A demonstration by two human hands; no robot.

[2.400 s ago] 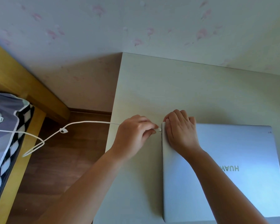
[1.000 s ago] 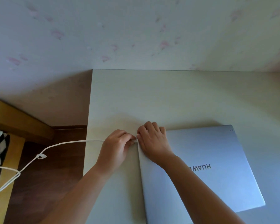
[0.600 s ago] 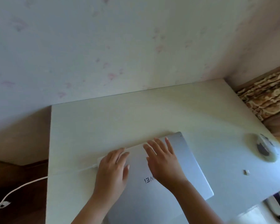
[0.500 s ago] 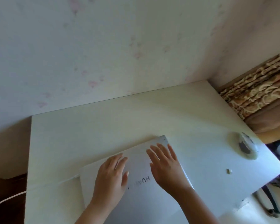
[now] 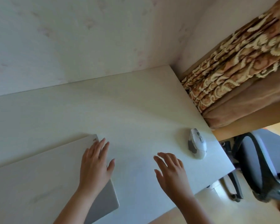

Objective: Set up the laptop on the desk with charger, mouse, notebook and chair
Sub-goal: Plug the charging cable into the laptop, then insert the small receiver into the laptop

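Partway: closed laptop (image 5: 44, 178) on the bench (image 5: 136, 110) under the spread left hand (image 5: 95, 165); spread right hand (image 5: 171, 170) hovers near the mouse (image 5: 197, 143); chair (image 5: 265, 162) beyond; charger and notebook unseen.

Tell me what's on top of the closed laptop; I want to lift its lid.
Only the left hand lies flat on the laptop, near its right edge. The lid's left part runs out of frame, unseen.

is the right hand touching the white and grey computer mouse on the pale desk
Apart. The head view shows bare desk between the open right hand and the white and grey computer mouse.
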